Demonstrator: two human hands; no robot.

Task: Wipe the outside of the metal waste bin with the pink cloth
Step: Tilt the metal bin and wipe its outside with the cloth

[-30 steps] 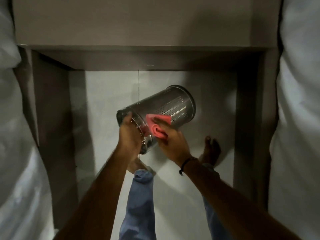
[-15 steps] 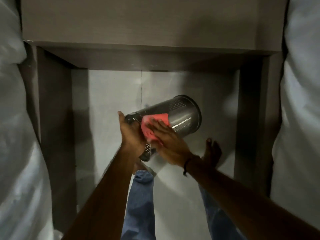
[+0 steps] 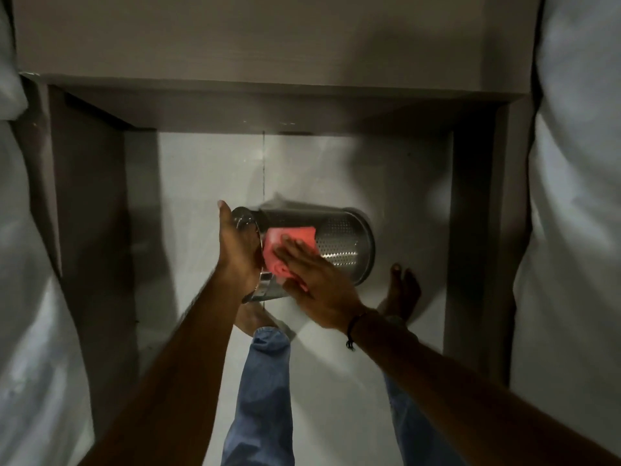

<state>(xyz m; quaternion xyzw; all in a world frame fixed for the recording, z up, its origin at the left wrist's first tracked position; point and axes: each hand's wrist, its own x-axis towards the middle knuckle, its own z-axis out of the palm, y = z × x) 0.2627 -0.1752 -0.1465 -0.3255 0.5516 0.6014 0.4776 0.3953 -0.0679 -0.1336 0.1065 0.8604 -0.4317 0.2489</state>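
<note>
The perforated metal waste bin (image 3: 346,243) is held sideways in the air above the floor, its closed base pointing right and its open rim to the left. My left hand (image 3: 237,250) grips the rim end. The pink cloth (image 3: 289,238) lies flat on the bin's side, close to the rim. My right hand (image 3: 312,277) presses on the cloth with the fingers spread and flat. Part of the cloth and the bin's near side are hidden under that hand.
I stand barefoot on a pale tiled floor (image 3: 208,183), my feet (image 3: 401,290) just below the bin, jeans (image 3: 265,391) in view. A grey wooden ledge (image 3: 268,99) spans the far side with dark panels at both sides. White bedding (image 3: 578,230) flanks the gap.
The bin has swung from a tilted pose to nearly horizontal. My right hand slid the cloth along the side towards the rim and flattened out. The left hand kept its hold.
</note>
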